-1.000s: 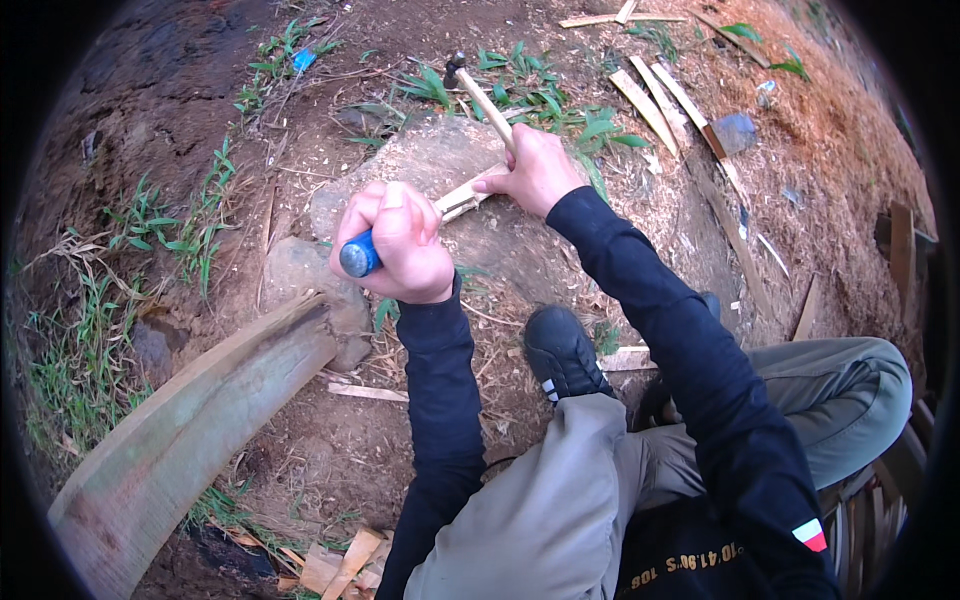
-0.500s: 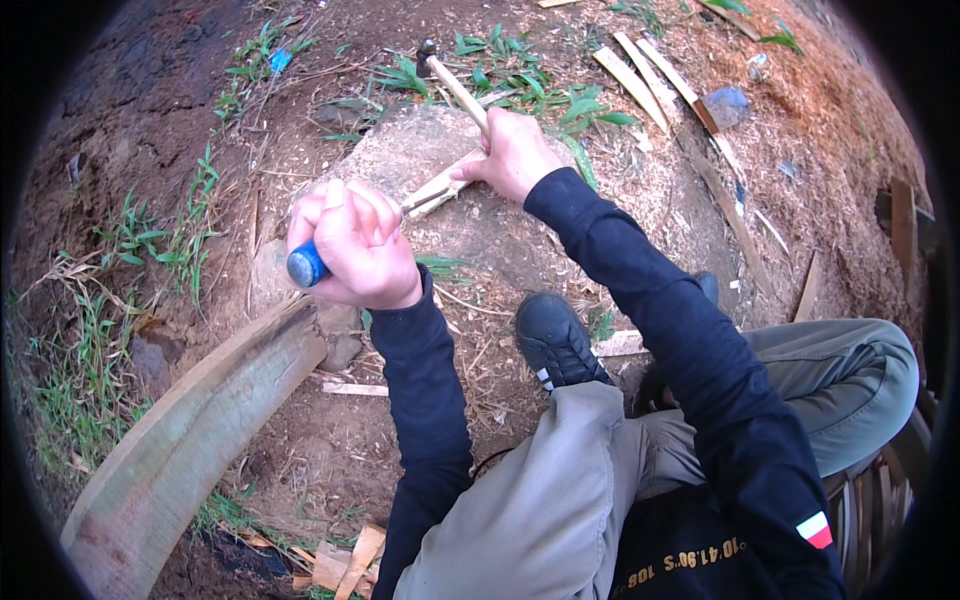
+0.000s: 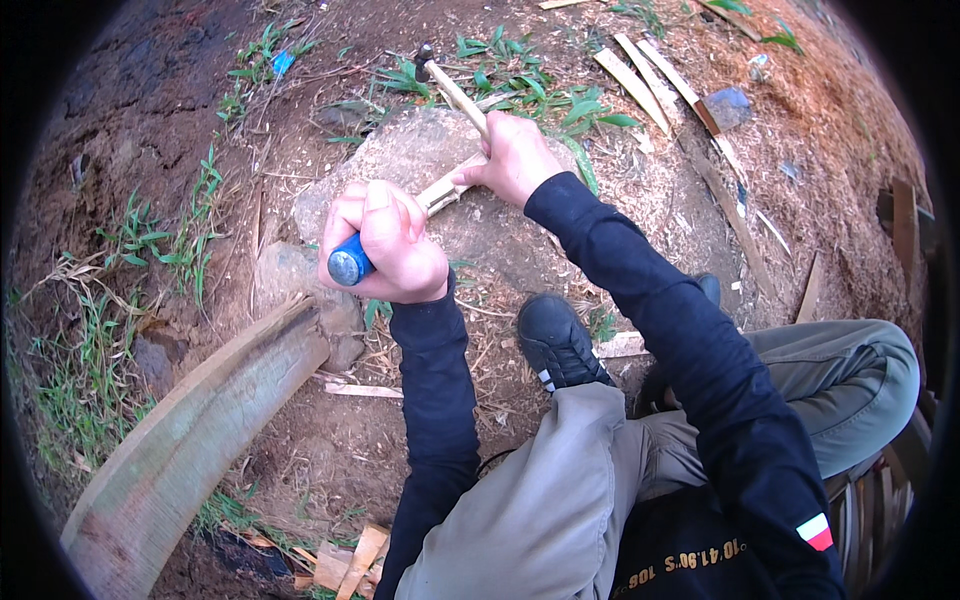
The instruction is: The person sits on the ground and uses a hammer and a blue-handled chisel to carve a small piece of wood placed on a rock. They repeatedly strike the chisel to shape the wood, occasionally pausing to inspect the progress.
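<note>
My left hand (image 3: 392, 240) is wrapped round a chisel's blue handle (image 3: 350, 262), its metal-capped butt pointing at me. Its blade is hidden by my fingers. Just beyond that fist lies a pale, split strip of wood (image 3: 444, 192), over the flat rock. My right hand (image 3: 518, 160) grips the other end of the strip with the thumb along it. The same hand keeps hold of a hammer by its pale wooden handle (image 3: 458, 97); the dark head (image 3: 424, 56) points away from me above some leaves.
A large flat rock (image 3: 375, 150) lies under my hands. At lower left a long curved plank (image 3: 190, 440) leans in. Wood slats (image 3: 640, 90) and a blade-like piece (image 3: 727, 110) lie at far right. My shoe (image 3: 560, 340) stands near the rock, among shavings.
My left hand has moved right, toward the right hand, with the chisel along the strip. The blade that showed earlier is now covered. The right hand and hammer have hardly moved.
</note>
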